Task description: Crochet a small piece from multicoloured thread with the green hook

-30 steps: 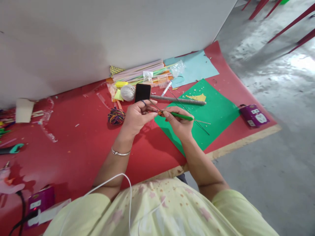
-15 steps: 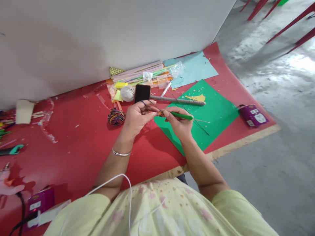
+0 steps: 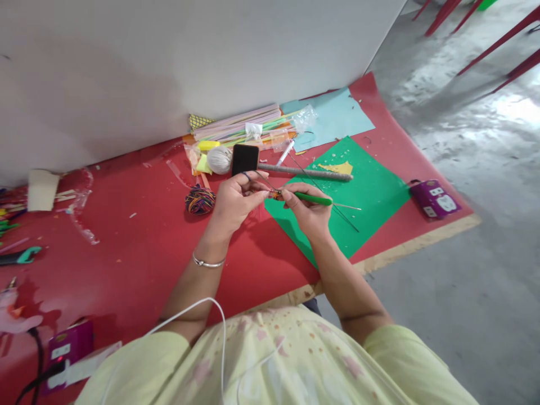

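Pinching a small orange piece (image 3: 275, 194) between thumb and forefinger, the left hand (image 3: 236, 203) was held close against the right hand (image 3: 307, 212), the two nearly touching at the fingertips above the near edge of a green paper sheet (image 3: 363, 197). The right hand was closed around a green-handled tool (image 3: 312, 198), its working end brought to the orange piece and a thin metal wire (image 3: 348, 207) projecting past the far side of the hand; the close, raised grip appeared suited to fine work on so small a thing. Whether the tool's tip was actually threaded through the piece could not be told.

Just beyond the left hand a black square block (image 3: 244, 159) and a ball of pale thread (image 3: 219, 160) were seen, with a tangle of multicoloured bands (image 3: 199, 199) beside the left knuckles, apparently kept within easy reach. A long grey rod (image 3: 306, 172) lay beyond the right hand, with a bundle of coloured straws (image 3: 248, 128) and a light blue sheet (image 3: 333, 115) farther off against the wall. All rested on a red mat (image 3: 126, 236) spread on the floor.

A purple box (image 3: 434, 198) lay well to the right of the right hand; white labels were visible on it, but no writing could be read.
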The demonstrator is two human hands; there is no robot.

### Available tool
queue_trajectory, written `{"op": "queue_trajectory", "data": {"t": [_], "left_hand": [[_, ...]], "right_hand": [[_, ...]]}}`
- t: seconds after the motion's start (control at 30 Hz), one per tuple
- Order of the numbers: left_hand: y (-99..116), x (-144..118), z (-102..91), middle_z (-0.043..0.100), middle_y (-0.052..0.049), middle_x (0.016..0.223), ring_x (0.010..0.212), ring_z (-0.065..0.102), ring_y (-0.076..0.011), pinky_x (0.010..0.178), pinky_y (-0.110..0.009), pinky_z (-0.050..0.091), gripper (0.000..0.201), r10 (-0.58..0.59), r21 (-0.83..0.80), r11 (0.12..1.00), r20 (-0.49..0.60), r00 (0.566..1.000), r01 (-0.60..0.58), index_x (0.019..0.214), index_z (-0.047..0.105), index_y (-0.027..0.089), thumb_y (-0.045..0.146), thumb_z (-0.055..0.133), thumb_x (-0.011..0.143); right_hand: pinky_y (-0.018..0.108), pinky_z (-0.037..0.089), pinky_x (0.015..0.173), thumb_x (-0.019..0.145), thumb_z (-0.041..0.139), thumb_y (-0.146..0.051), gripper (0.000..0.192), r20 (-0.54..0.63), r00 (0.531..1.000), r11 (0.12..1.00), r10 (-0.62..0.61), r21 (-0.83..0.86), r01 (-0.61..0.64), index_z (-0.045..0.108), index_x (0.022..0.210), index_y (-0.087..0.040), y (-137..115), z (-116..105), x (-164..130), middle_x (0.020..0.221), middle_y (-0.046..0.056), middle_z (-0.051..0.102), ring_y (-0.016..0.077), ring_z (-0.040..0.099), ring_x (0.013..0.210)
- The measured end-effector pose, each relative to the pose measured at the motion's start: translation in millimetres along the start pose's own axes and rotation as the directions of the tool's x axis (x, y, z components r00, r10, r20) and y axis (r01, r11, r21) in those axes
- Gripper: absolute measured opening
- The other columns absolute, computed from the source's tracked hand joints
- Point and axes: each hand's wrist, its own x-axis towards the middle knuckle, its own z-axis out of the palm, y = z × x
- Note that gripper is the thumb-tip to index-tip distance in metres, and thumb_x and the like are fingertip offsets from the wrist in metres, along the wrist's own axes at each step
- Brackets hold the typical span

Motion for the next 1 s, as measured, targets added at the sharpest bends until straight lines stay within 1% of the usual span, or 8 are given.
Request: {"op": "queue_trajectory", "data": {"t": [0.23, 0.43, 0.67, 0.77, 0.83, 0.9, 1.0], "left_hand": [[-1.8, 0.2, -0.1, 0.08, -0.003, 0.086, 0.081, 0.075, -0.016, 0.074, -0.027, 0.058, 0.039, 0.016, 0.01, 1.0, -0.007, 1.0, -0.016, 0.11, 0.08, 0.018, 0.025, 0.086, 0.072], [-3.3, 0.1, -0.4, 0.08, -0.004, 0.087, 0.082, 0.076, -0.0167, 0.074, -0.027, 0.058, 0.039, 0.029, 0.021, 0.999, -0.008, 1.0, -0.029, 0.111, 0.08, 0.018, 0.024, 0.086, 0.074], [-5.4, 0.8, -0.6, 0.081, -0.004, 0.089, 0.083, 0.076, -0.0172, 0.075, -0.027, 0.058, 0.039, 0.035, 0.033, 0.999, -0.014, 0.999, -0.034, 0.113, 0.08, 0.018, 0.026, 0.086, 0.074], [-5.2, 1.3, 0.5, 0.08, -0.004, 0.089, 0.083, 0.076, -0.0175, 0.075, -0.028, 0.058, 0.04, 0.045, 0.038, 0.998, -0.033, 0.998, -0.044, 0.111, 0.08, 0.018, 0.027, 0.087, 0.073], [-5.0, 1.1, 1.5, 0.08, -0.003, 0.088, 0.083, 0.075, -0.0169, 0.075, -0.027, 0.058, 0.04, 0.056, 0.039, 0.998, -0.049, 0.997, -0.054, 0.111, 0.08, 0.019, 0.028, 0.087, 0.073], [-4.8, 0.3, 2.4, 0.08, -0.003, 0.089, 0.082, 0.074, -0.0156, 0.073, -0.026, 0.057, 0.038, 0.068, 0.041, 0.997, -0.062, 0.996, -0.065, 0.11, 0.08, 0.019, 0.029, 0.087, 0.074], [-4.4, -1.3, 4.0, 0.079, -0.003, 0.09, 0.081, 0.072, -0.0143, 0.071, -0.024, 0.054, 0.035, 0.078, 0.048, 0.996, -0.076, 0.994, -0.075, 0.109, 0.081, 0.02, 0.028, 0.087, 0.075]], "right_hand": [[0.027, 0.064, 0.067, 0.088, 0.086, -0.04, 0.014, 0.02, 0.999, 0.999, -0.041, -0.001, 0.041, 0.084, 0.091, -0.027, 2.8, -1.2, -0.4, 0.088, 0.001, 0.084, 0.0148, 0.078, 0.079], [0.028, 0.065, 0.066, 0.088, 0.085, -0.042, 0.017, 0.021, 0.998, 0.996, -0.053, -0.074, 0.055, 0.084, 0.092, -0.026, -0.7, -0.7, -1.1, 0.089, 0.003, 0.083, 0.0161, 0.078, 0.08], [0.031, 0.067, 0.072, 0.091, 0.083, -0.04, 0.013, 0.023, 0.991, 0.982, -0.135, -0.131, 0.137, 0.084, 0.093, -0.027, -1.5, 0.8, -1.2, 0.088, 0.003, 0.084, 0.0169, 0.079, 0.08], [0.035, 0.069, 0.079, 0.092, 0.082, -0.039, 0.01, 0.038, 0.976, 0.958, -0.216, -0.185, 0.22, 0.084, 0.096, -0.029, -1.5, 0.4, -1.1, 0.091, 0.002, 0.086, 0.0188, 0.081, 0.083], [0.038, 0.069, 0.086, 0.093, 0.081, -0.036, 0.008, 0.066, 0.953, 0.928, -0.295, -0.22, 0.302, 0.084, 0.099, -0.032, -1.8, -0.2, -1.5, 0.095, 0.002, 0.087, 0.0209, 0.083, 0.089], [0.041, 0.069, 0.091, 0.093, 0.081, -0.032, 0.011, 0.099, 0.929, 0.898, -0.358, -0.236, 0.371, 0.084, 0.104, -0.033, -2.1, -0.5, -2.4, 0.101, 0.003, 0.088, 0.0226, 0.084, 0.097], [0.041, 0.069, 0.094, 0.093, 0.081, -0.028, 0.015, 0.129, 0.909, 0.877, -0.396, -0.24, 0.416, 0.084, 0.106, -0.033, -2.8, -0.5, -3.8, 0.109, 0.004, 0.088, 0.0235, 0.084, 0.102]]}}
